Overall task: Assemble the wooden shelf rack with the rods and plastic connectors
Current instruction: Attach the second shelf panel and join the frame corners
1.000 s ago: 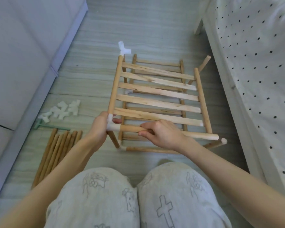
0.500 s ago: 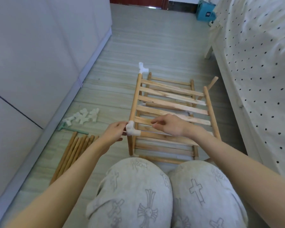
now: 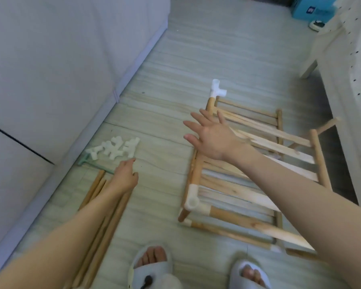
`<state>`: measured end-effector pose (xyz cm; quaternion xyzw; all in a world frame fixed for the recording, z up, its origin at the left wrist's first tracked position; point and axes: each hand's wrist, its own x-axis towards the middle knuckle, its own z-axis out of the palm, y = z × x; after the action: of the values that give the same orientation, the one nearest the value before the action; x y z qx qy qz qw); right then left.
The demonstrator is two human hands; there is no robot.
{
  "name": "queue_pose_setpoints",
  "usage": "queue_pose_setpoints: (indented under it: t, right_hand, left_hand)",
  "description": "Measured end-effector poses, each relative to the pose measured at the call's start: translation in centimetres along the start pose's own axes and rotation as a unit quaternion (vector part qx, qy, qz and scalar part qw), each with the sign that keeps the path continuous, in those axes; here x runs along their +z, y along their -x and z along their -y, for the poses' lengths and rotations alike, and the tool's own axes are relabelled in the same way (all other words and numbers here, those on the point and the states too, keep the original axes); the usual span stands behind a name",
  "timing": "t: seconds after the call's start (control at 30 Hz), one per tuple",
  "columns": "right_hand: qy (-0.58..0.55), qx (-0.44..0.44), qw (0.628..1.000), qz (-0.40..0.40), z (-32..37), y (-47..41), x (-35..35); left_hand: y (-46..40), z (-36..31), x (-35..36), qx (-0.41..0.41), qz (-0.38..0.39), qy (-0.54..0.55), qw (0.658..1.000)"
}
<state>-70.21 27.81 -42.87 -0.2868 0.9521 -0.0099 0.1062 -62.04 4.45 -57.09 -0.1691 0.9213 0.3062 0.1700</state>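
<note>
Two bare hands of mine were out over the floor (image 3: 227, 49), and neither held anything. My right hand (image 3: 212, 138) hovered with fingers spread wide above the left side of the wooden shelf rack (image 3: 258, 174), not clearly touching it. My left hand (image 3: 125, 176) reached low, with its fingers loosely extended toward the pile of white plastic connectors (image 3: 115, 150), its fingertips just short of them. Under that forearm lay a bundle of loose wooden rods (image 3: 96, 215), side by side on the floor near the white cabinet wall (image 3: 61, 69) on the left. A thin green tool (image 3: 96, 166) lay between the connectors and the rod ends. The rack sat on the floor ahead of my feet, slats across it, with a white connector (image 3: 193, 202) fitted at its near left corner and another (image 3: 217, 89) at its far left corner. My slippers (image 3: 150, 272) showed at the bottom edge. A bed with a dotted cover (image 3: 358, 59) ran along the right, and a blue box (image 3: 311, 7) stood at the far end.
</note>
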Motion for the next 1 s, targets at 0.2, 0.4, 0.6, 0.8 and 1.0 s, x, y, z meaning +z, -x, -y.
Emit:
queue_pose_setpoints:
  t: [0.2, 0.4, 0.6, 0.8, 1.0]
  right_hand:
    - [-0.052, -0.009, 0.998, -0.017, -0.9, -1.4, 2.9]
    - [-0.046, -0.016, 0.999, -0.024, -0.7, -1.7, 3.2]
    - [-0.055, -0.009, 0.998, -0.022, -0.4, -1.6, 3.0]
    - [-0.058, -0.010, 0.998, -0.032, -0.4, -1.7, 3.3]
    - [-0.091, -0.004, 0.996, -0.026, -0.6, -0.5, 2.8]
  left_hand:
    - [-8.9, 1.5, 0.2, -0.010, -0.035, -0.093, 0.995]
    - [-11.8, 2.1, 2.5, -0.051, -0.111, -0.061, 0.991]
    - [-11.9, 1.7, 3.4, -0.018, -0.163, -0.060, 0.985]
    - [-10.3, 1.2, 3.8, 0.009, -0.164, 0.021, 0.986]
    - [-4.4, -4.6, -0.7, 0.076, -0.191, 0.262, 0.943]
